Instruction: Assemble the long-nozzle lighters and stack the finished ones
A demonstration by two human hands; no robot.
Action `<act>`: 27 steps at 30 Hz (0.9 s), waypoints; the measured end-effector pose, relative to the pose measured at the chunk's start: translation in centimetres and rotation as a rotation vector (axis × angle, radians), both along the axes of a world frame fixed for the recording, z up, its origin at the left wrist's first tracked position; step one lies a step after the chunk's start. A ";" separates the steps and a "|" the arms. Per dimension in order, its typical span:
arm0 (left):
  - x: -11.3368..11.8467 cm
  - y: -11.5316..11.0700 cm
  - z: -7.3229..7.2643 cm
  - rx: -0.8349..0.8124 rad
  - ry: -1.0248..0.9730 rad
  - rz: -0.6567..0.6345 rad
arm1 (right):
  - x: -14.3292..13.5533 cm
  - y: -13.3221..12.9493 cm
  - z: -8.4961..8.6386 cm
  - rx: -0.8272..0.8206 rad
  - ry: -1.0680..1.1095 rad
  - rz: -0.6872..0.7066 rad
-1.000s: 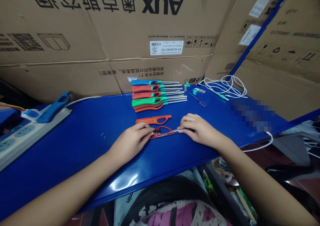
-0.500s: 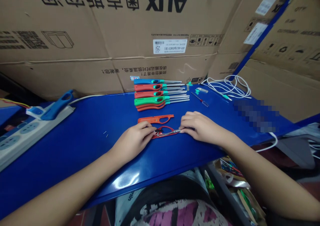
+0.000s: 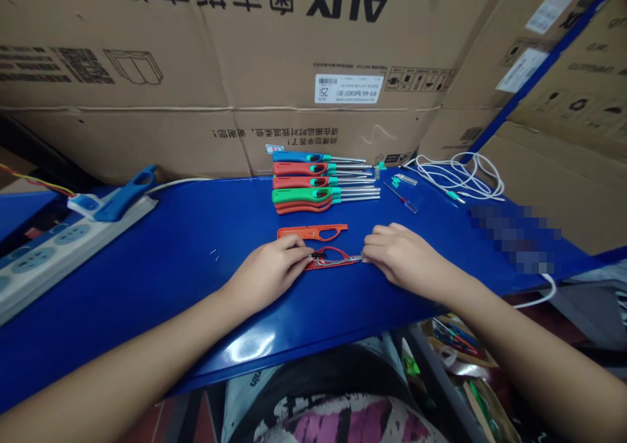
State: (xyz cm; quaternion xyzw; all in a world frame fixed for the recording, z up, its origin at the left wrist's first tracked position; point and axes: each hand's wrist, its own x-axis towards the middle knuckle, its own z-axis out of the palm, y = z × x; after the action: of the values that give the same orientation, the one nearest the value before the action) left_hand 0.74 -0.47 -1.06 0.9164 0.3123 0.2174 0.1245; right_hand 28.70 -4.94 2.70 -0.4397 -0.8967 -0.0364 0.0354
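An opened red lighter housing (image 3: 337, 260) lies on the blue table, with dark and metal parts and a thin wire inside it. At its left end my left hand (image 3: 277, 266) is closed, fingers pinching the housing. My right hand (image 3: 399, 257) is closed at the other end, fingertips on a thin metal piece (image 3: 356, 259) that sticks out of the housing. Just beyond lies an orange lighter housing half (image 3: 313, 232) with a finger loop. Farther back, several long-nosed lighters (image 3: 304, 196) in blue, red, green and orange are stacked side by side, metal tubes to the right.
A small screwdriver (image 3: 400, 198) and small clear and teal parts (image 3: 405, 180) lie right of the lighters. A white cable (image 3: 470, 175) is coiled behind. On the left, a power strip (image 3: 63, 240) carries a blue-handled tool (image 3: 128, 195). Two tiny pins (image 3: 214, 255) lie nearby. A large carton (image 3: 245, 57) stands behind.
The metal piece now sits lower and straighter in line with the red housing's tip. My right hand stays at that end, my left at the other. The whole view has shifted slightly.
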 end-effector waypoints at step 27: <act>0.1 -0.9 0.9 -0.007 -0.005 0.015 | -2.8 1.4 -1.2 -0.314 0.459 0.013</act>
State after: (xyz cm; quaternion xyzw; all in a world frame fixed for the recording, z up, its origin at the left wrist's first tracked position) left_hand 0.82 -1.34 -0.18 0.9130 0.3196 0.2196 0.1271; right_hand 25.90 -3.57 1.52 -0.4310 -0.8626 0.2038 0.1691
